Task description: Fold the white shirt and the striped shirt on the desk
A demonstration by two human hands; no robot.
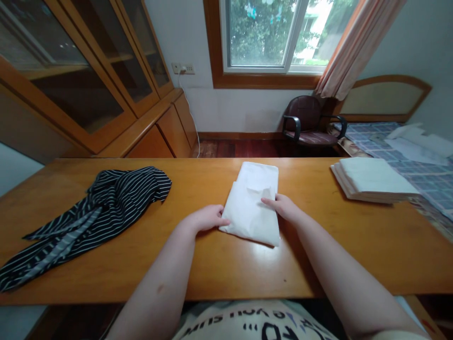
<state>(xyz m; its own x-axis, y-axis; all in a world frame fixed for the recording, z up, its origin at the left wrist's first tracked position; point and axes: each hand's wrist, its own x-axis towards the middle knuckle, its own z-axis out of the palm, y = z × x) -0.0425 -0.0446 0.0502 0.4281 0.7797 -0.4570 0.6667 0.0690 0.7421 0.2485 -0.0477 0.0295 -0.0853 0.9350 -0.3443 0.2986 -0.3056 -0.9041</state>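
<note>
Left hand (207, 218) lies flat on the wooden table (219, 264), palm down, fingers loosely extended, fingertips touching the left edge of a folded white cloth (253, 203). It grips nothing. Right hand (285, 208) also rests open on the table, fingers pointing left and lying on the right edge of the same cloth, about halfway up its length; no pinch is visible, just contact. Both bare forearms run in from the bottom of the view.

The folded white cloth sits mid-table between the two hands, a long rectangle tilted slightly, far end toward the window, near corner toward the person. A small creased flap shows on top, just left of the right fingers.

Left of the hands, well apart, a black-and-white striped garment (95, 212) lies crumpled and spread out across the table's left part, one end trailing to the near left edge. On the right end of the table, well apart from the right hand, a stack of folded white cloths (371, 179) sits neatly.

Beyond the table: a wooden cabinet with glass doors (81, 75) on the left wall, a wall socket (184, 68) with a white cable hanging down, a window (269, 33) with a pink curtain (350, 47) drawn to its right side, and a dark armchair (307, 123) under the window. A bed with a checked blue cover (421, 174) is at far right, white sheets lying on it. The person's printed shirt (247, 323) shows at the bottom edge.
</note>
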